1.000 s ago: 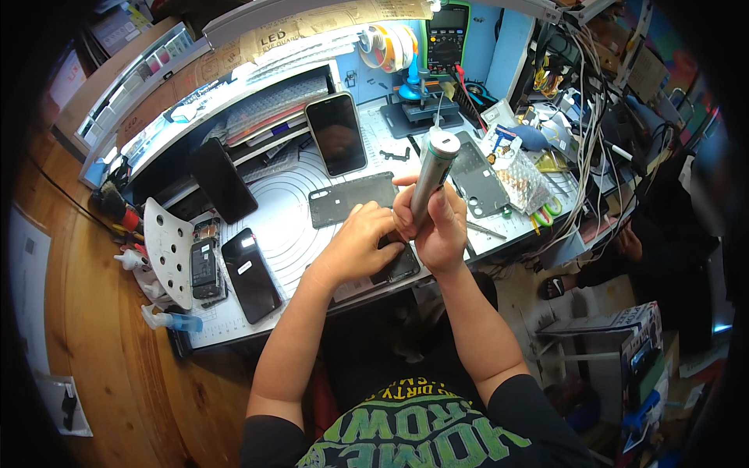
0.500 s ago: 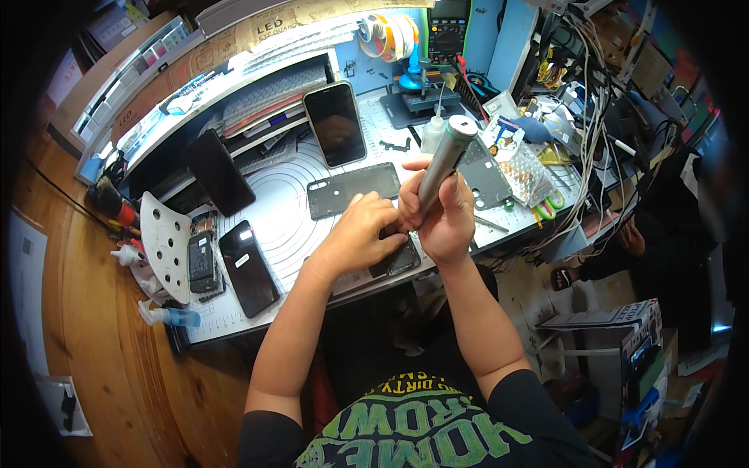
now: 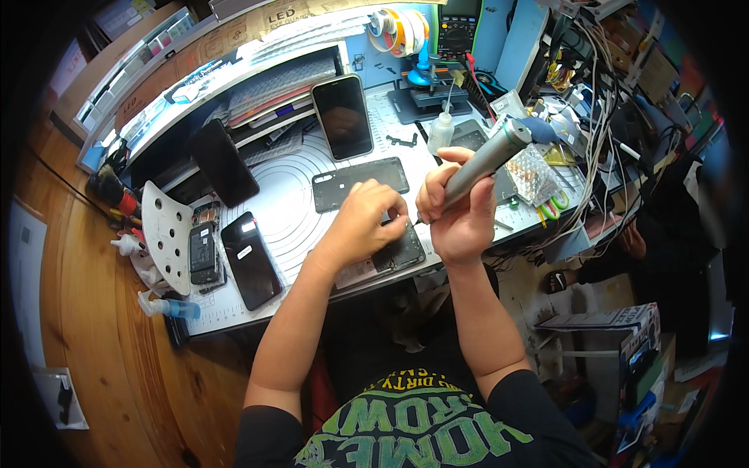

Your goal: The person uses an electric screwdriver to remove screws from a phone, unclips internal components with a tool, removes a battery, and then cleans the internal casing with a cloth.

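Observation:
My right hand [image 3: 462, 214] is wrapped round a grey electric screwdriver [image 3: 488, 160], held slanted with its thin tip pointing down and left. Below the tip an opened phone [image 3: 404, 251] lies near the front edge of the bench, its dark inside showing. My left hand [image 3: 365, 222] is over that phone's left side, thumb and forefinger curled together beside the screwdriver tip. Whatever sits between those fingers is too small to tell. Just beyond my hands a dark phone back cover [image 3: 351, 178] lies flat on the white mat.
Dark phones [image 3: 250, 261] lie or lean at the left and back, one upright [image 3: 343, 117]. A white holed plate [image 3: 166, 238] stands left of an opened phone [image 3: 204, 253]. A dropper bottle [image 3: 441, 131], a clamp stand [image 3: 425, 97] and tangled cables [image 3: 605, 101] are at the right. Another person's foot [image 3: 558, 281] shows beyond.
The screwdriver and my right hand have shifted right and tilted further over, drawing apart from my left hand. My left hand has lifted slightly, and more of the opened phone shows.

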Motion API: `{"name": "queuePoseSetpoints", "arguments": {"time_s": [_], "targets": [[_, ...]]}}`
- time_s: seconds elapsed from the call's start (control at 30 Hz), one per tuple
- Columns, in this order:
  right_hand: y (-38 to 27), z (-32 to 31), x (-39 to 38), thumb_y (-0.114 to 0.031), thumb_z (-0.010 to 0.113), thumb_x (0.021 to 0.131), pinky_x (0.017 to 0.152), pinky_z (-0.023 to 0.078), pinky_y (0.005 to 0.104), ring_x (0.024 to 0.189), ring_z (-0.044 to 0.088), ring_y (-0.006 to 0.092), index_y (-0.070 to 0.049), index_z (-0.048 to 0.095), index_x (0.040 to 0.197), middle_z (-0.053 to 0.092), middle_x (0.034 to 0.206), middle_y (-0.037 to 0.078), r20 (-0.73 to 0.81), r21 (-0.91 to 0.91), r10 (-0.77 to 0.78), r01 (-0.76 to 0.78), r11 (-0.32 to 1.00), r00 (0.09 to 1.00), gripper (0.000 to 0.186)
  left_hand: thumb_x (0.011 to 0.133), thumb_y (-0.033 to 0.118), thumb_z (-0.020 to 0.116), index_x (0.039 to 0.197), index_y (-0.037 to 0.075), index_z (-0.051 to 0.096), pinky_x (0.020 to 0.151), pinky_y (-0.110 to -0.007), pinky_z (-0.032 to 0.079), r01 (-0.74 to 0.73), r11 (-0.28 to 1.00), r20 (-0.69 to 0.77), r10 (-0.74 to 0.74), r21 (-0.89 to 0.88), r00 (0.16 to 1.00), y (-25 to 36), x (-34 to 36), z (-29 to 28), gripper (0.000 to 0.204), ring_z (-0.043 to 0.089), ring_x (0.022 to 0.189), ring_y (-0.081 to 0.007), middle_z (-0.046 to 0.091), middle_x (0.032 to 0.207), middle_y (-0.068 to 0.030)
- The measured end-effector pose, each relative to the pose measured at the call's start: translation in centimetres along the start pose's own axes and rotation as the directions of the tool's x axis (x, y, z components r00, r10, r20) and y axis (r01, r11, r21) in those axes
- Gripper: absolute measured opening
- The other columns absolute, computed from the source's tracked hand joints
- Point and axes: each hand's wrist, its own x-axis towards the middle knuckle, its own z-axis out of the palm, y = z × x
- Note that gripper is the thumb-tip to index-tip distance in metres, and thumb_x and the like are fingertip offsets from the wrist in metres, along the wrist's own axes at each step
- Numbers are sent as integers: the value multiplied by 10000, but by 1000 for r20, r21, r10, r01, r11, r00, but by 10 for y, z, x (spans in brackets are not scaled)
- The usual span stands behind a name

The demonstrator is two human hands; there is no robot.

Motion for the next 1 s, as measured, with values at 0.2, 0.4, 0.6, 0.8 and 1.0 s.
{"name": "queuePoseSetpoints", "arguments": {"time_s": [0.2, 0.4, 0.6, 0.8, 1.0], "targets": [[13, 4, 0, -603, 437, 1055, 513, 375, 276, 582, 457, 130, 72, 482, 1308, 508, 742, 67, 68, -62, 48, -43, 997, 997, 723, 807, 61, 718, 853, -1, 626, 634, -338, 505, 302, 952, -198, -306, -50, 931, -6, -4, -11, 120, 631, 718, -196, 653, 797, -99], [14, 7, 1, -582, 439, 1063, 512, 374, 273, 580, 466, 128, 96, 490, 1295, 522, 744, 73, 70, -76, 85, -80, 994, 994, 719, 774, 27, 708, 876, -3, 670, 718, -347, 536, 324, 946, -184, -323, -22, 928, -9, -5, -15, 113, 665, 780, -224, 689, 811, -124], [14, 8, 0, -497, 481, 1081, 537, 363, 212, 606, 467, 61, 61, 571, 1283, 563, 771, 36, 94, -30, 87, -85, 996, 992, 600, 749, 29, 724, 873, 13, 695, 763, -364, 540, 351, 936, -141, -344, 23, 928, -15, -9, -16, 129, 668, 810, -246, 706, 806, -108], [17, 9, -1, -493, 509, 1069, 528, 332, 211, 591, 447, 50, 57, 615, 1254, 565, 760, 27, 91, -72, 131, -125, 990, 987, 590, 734, 64, 753, 841, 32, 713, 762, -389, 531, 291, 956, -114, -284, 45, 952, -20, -13, -13, 119, 651, 806, -277, 715, 810, -104], [19, 13, 1, -477, 520, 1068, 524, 315, 205, 584, 429, 48, 67, 624, 1256, 560, 748, 20, 120, -50, 125, -120, 992, 985, 585, 778, 73, 725, 844, 35, 748, 831, -437, 515, 280, 957, -112, -271, 78, 956, -13, -11, -21, 79, 625, 879, -338, 708, 838, -127]]}}
